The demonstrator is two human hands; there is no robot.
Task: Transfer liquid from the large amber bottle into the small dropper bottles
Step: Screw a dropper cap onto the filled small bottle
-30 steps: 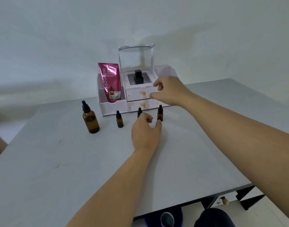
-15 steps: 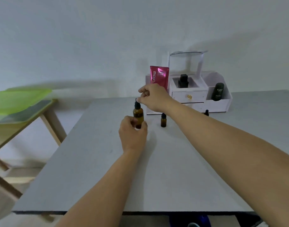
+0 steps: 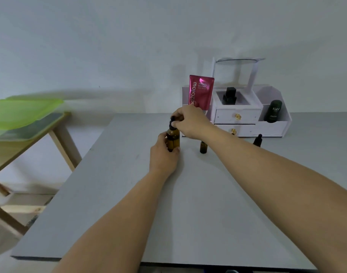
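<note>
Fingers (image 3: 175, 119) of right hand (image 3: 190, 122) pinch black dropper cap (image 3: 171, 124) on big amber bottle (image 3: 173, 141); left hand (image 3: 163, 154) wraps bottle's body, thumb & fingers closed round it. Bottle stands upright on grey bench (image 3: 188, 203), mid-left of white organizer (image 3: 247, 119). One small bottle (image 3: 203, 147) just right of it, another (image 3: 257, 140) farther right by organizer w/ pink pouch (image 3: 200, 92).

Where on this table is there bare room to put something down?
The near table between the forearms and front edge is bare, as is the left strip beside the left hand. It is crowded around the big bottle, small bottles and organizer at the back.
</note>
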